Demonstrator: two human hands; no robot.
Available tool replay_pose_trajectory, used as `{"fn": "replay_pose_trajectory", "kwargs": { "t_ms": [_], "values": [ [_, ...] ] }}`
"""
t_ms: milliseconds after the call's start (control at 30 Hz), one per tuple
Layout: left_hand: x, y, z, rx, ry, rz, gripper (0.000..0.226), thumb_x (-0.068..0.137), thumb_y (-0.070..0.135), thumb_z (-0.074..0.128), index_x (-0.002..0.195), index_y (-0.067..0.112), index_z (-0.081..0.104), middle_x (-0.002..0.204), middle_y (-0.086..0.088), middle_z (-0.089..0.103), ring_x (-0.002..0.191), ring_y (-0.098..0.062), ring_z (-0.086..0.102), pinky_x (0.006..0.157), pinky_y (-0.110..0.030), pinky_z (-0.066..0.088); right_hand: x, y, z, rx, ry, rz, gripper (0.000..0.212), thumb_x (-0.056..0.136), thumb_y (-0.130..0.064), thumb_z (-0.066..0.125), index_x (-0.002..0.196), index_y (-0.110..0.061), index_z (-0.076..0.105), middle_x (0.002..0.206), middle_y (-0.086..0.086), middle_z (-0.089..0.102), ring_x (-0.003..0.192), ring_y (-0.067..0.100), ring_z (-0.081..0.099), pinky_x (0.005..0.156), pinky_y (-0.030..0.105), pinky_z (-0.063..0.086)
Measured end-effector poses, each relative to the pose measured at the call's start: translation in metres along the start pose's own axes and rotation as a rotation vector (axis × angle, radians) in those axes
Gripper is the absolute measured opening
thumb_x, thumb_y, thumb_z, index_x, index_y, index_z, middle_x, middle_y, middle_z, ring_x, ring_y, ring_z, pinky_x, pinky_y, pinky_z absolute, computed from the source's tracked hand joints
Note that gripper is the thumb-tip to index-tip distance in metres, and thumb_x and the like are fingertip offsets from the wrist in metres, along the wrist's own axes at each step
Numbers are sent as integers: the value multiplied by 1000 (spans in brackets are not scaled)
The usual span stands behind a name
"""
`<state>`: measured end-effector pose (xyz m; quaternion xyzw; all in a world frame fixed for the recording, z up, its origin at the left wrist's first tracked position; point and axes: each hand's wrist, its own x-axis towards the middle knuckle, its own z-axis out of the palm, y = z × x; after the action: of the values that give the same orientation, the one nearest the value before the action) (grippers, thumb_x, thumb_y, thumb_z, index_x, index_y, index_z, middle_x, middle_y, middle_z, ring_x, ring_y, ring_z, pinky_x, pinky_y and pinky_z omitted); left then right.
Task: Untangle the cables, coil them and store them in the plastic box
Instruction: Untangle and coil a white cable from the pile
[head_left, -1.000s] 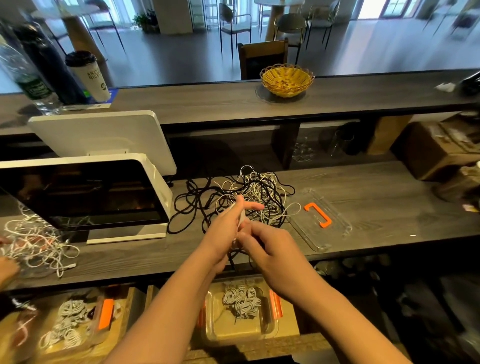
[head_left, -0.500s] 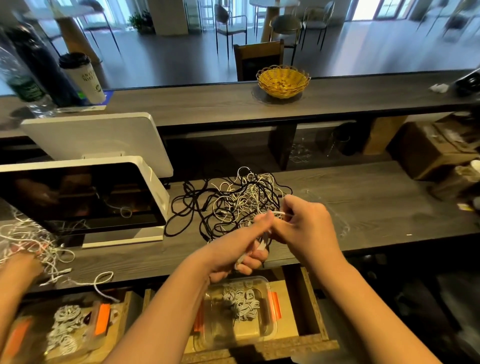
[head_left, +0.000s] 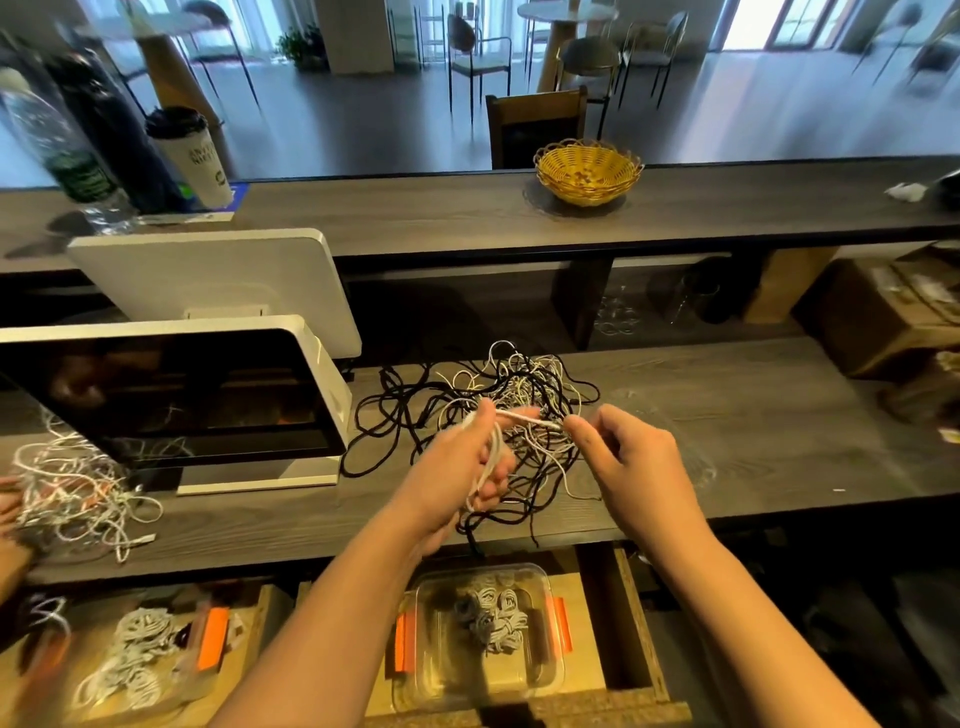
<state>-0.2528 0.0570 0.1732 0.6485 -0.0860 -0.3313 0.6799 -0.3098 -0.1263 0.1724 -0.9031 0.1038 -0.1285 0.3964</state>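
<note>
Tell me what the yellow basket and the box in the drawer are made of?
The basket looks woven, likely wicker or plastic strands: you can see an open weave and a looped rim. The box looks like clear, glossy plastic: the coiled cables inside show through its walls, and it has orange clips.

black and white cable tangle (head_left: 498, 410), yellow woven basket (head_left: 587, 171), orange box clips (head_left: 402, 642)
</note>
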Motion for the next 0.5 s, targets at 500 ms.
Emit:
{"fn": "replay_pose_trajectory", "kwargs": {
  "t_ms": [500],
  "values": [
    [2,4,-3,-755,201,277,58,106,55,23,139,20,55,66,1,45,58,-10,48,62,-25,50,-28,-19,50,41,-306,-18,23,101,-35,53,80,-28,56,62,-6,55,56,5,49,53,22,34]
  ]
}}
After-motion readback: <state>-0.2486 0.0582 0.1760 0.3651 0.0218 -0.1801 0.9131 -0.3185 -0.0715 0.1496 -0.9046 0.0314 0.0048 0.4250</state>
